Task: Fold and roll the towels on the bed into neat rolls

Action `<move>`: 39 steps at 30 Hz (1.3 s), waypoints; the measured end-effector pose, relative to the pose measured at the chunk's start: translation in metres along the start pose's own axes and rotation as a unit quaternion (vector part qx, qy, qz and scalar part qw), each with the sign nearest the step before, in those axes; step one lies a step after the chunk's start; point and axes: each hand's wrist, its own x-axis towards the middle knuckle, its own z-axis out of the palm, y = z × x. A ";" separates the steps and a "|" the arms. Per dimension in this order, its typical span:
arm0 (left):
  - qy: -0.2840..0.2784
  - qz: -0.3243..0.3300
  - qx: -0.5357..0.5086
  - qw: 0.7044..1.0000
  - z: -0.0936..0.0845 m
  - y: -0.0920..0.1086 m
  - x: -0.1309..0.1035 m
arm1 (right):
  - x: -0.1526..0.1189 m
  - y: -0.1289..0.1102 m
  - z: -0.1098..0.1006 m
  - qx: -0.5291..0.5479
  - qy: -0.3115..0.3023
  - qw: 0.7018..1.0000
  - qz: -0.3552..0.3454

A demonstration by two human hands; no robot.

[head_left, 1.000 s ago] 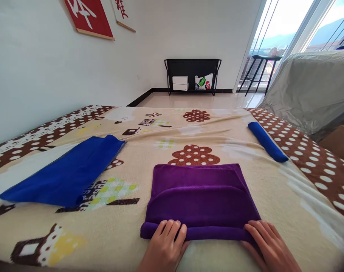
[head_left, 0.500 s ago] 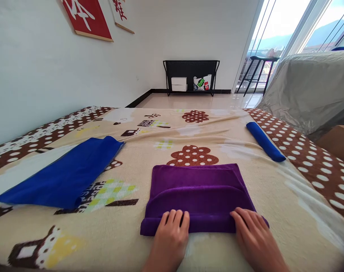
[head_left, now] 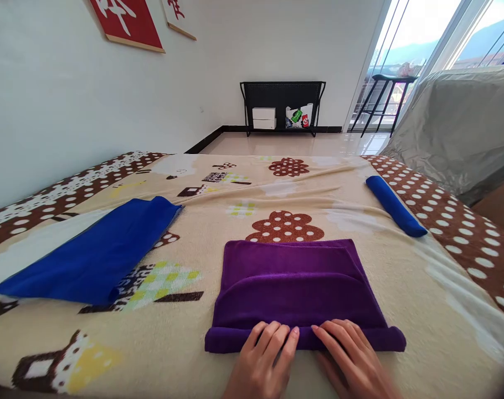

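Note:
A purple towel [head_left: 293,299] lies folded on the bed, its near edge turned into a roll. My left hand [head_left: 264,352] has its fingers curled over the roll left of the middle. Close beside it, my right hand [head_left: 347,352] grips the same roll right of the middle, thumb and fingertips on the cloth. The roll's two ends stick out past both hands. Above the roll, the rest of the towel is spread flat with a curved fold across it.
A blue cloth [head_left: 94,249] lies spread at the left, and a rolled blue cloth [head_left: 395,206] at the right. Beneath them is a patterned blanket [head_left: 219,227]. Farther off stand a black rack [head_left: 283,105], a stool [head_left: 385,102] and a covered piece of furniture [head_left: 455,122].
Both hands have moved inward along the roll and now sit close together. The towel's rolled edge looks slightly thicker and its right end sticks out more. The view has shifted a little.

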 end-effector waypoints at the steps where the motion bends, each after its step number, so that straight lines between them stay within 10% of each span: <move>1: -0.005 0.005 -0.005 1.000 0.003 0.003 0.002 | 0.004 -0.003 0.001 0.000 0.001 1.000 -0.004; 7: -0.078 -0.011 0.030 0.996 0.013 -0.002 0.010 | 0.003 0.003 0.008 -0.032 -0.067 0.997 -0.004; 15: -0.092 -0.068 0.164 0.980 -0.031 -0.067 -0.053 | -0.065 0.060 -0.015 -0.152 -0.084 0.979 0.104; 19: -0.030 -0.124 0.161 0.979 -0.020 -0.038 -0.031 | -0.033 0.027 -0.006 -0.143 -0.057 0.983 0.099; 24: -0.110 -0.037 0.039 0.992 0.012 0.006 0.023 | 0.020 -0.006 0.018 -0.063 -0.146 0.987 0.009; 32: -0.133 -0.184 0.134 0.965 -0.010 -0.061 -0.027 | -0.042 0.070 0.009 -0.141 -0.111 0.967 0.179; 39: -0.108 -0.121 0.073 0.984 0.012 -0.018 0.014 | 0.005 0.023 0.016 -0.098 -0.105 0.986 0.085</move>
